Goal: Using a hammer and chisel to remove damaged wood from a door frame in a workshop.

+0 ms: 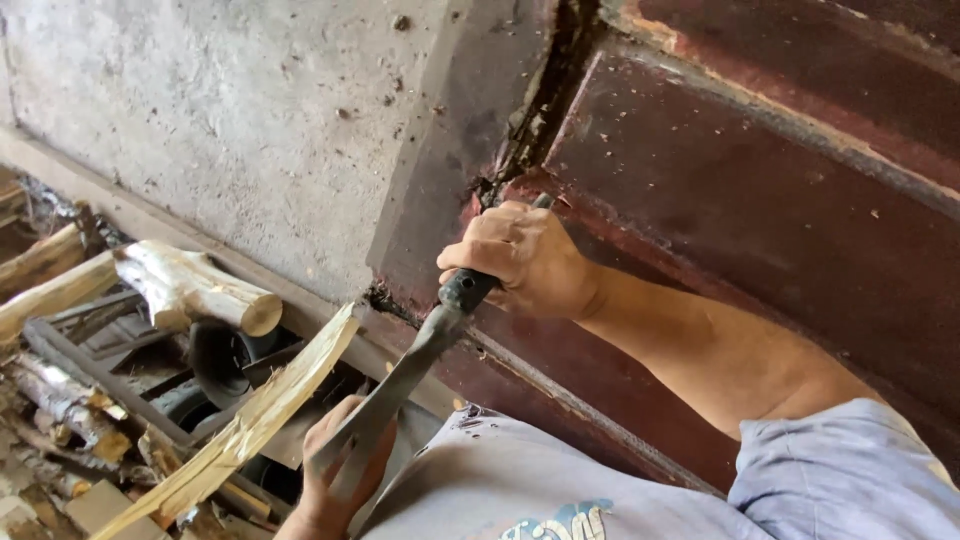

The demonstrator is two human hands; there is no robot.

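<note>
1. The right hand (525, 258) is closing its grip tightly around the black handle of a long, dark, flat-bladed metal chopping knife (400, 385); the fingers are wrapping fully round the handle, with no gap showing.
2. From that grip the blade is slanting down and away toward the lower left, its far end reaching the left hand (340, 470).
3. The left hand is sitting low, well below the right grip, with its fingers curling against the blade's far end. Whether it is clasping the blade or only touching it, I cannot tell, as the blade is covering part of the palm.
4. A long, pale, freshly split strip of wood (250, 425) is lying just beside the left hand, on the side away from the body, running from upper right to lower left, roughly parallel to the blade. Whether the left hand is touching it is not clear.
5. Directly behind the right grip, a dark red, rusty metal panel (760, 190) is rising, with a black seam above the knuckles.
6. Beyond the grip to the left, a rough grey concrete wall (220, 110) is standing.
7. Further off from the left hand, a short pale debarked log (195, 285) is resting on a heap of other branches and dark metal scrap (120, 340).
8. Nearest the camera, beneath the right forearm, the person's light blue-grey shirt (520, 480) is filling the lower edge of the view.
</note>
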